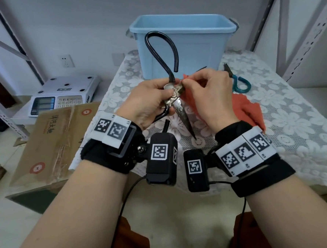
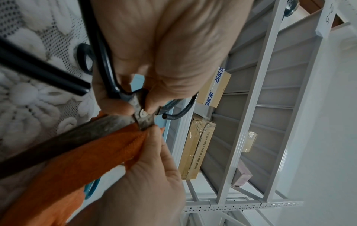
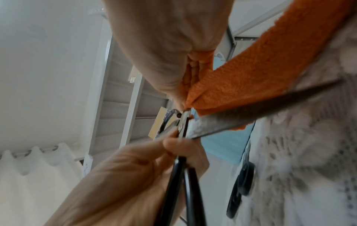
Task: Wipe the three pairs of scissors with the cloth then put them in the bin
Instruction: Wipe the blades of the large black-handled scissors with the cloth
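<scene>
My left hand (image 1: pixel 152 97) grips large old scissors (image 1: pixel 181 110) at the pivot, black loop handles up, rusty blades pointing down towards me. My right hand (image 1: pixel 209 94) pinches an orange cloth (image 1: pixel 246 108) against the blade base beside the pivot; the rest of the cloth trails onto the table. In the left wrist view the cloth (image 2: pixel 77 165) lies along the blade (image 2: pixel 77 136). Teal-handled scissors (image 1: pixel 238 81) lie on the table to the right. Black-handled scissors (image 3: pixel 243 188) lie near the bin, mostly hidden in the head view. The light blue bin (image 1: pixel 183 43) stands behind my hands.
A white lace tablecloth (image 1: pixel 297 132) covers the small table. An electronic scale (image 1: pixel 63 93) and a flat cardboard box (image 1: pixel 57 141) sit to the left. Grey metal shelving (image 1: pixel 308 32) rises at the right, with boxes (image 2: pixel 197 146) on its shelves.
</scene>
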